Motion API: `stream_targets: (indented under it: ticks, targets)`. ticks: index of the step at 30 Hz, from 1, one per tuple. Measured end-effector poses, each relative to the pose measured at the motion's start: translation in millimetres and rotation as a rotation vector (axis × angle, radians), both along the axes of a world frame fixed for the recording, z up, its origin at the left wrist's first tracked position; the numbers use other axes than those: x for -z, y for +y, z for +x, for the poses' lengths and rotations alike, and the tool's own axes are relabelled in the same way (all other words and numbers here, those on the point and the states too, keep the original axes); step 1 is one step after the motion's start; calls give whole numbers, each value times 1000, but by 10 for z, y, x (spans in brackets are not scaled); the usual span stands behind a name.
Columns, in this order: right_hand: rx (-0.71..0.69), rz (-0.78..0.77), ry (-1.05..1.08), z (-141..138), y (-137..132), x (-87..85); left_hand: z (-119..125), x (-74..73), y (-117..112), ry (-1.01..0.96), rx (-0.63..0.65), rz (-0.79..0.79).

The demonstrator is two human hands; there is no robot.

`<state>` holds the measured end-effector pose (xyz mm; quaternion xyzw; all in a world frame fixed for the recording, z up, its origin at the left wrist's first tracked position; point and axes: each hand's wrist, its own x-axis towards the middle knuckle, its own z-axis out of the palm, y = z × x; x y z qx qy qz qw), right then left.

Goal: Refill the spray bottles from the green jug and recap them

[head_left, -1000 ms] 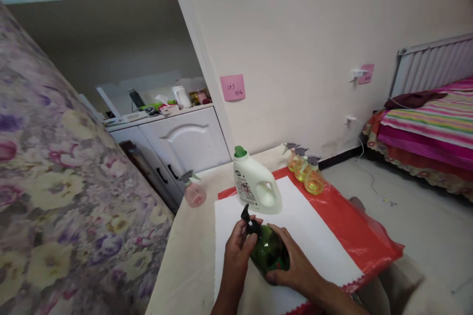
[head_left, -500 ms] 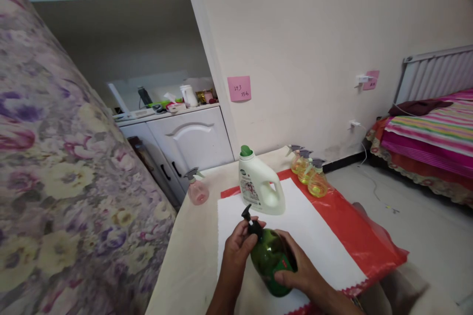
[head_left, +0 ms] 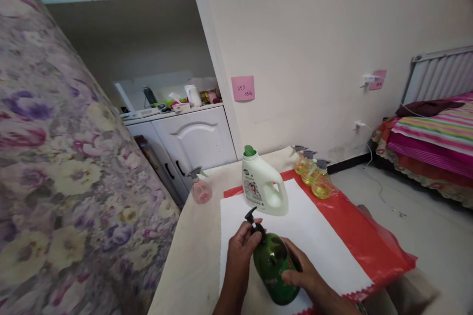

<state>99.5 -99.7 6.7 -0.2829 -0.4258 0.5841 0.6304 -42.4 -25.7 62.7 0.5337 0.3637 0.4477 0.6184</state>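
Observation:
A dark green pump bottle (head_left: 272, 261) with a black pump head is tilted over the front of the table, its top leaning left. My left hand (head_left: 242, 251) is closed around the collar of the pump, thumb in front. Wrapped round the bottle's right side, my right hand (head_left: 305, 273) has its thumb across the label. Just beyond the bottle stands a large pale green detergent jug (head_left: 260, 184) with a green piece at its mouth. A pink spray bottle (head_left: 201, 191) stands to the left.
Several spray bottles with yellow liquid (head_left: 320, 184) stand at the back right on a red plastic sheet (head_left: 354, 226). A white sheet (head_left: 314, 226) lies under the jug. A floral curtain (head_left: 74, 172) hangs at left; a white cabinet (head_left: 199, 142) and wall bound the back.
The whole view has shifted slightly, so things appear a little further right. Both hands keep their hold on the pump bottle, which sits slightly lower in view.

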Motion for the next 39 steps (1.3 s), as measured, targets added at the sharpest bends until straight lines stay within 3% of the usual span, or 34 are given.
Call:
stream_targets:
  ticks: [7,13,18,21,27,34,39]
  targets:
    - [8,19,-44,58,52,51,27,-17,-10,-90,60,42]
    - [26,39,-81,85,81,177,45,91,40,-41,-37,25]
    - [25,19,-61,94,7,28,36,22,22,-59,29,24]
    - [37,20,-67,94,-7,-41,68,52,12,-119,21,35]
    - [36,10,-42,83,-2,-13,82,208,59,-43,-24,-23]
    - [40,16,-53,90,5,-23,136,248,5,-195,-93,-71]
    - [32,5,-55,71,-5,1,96,265,27,-138,-99,-90]
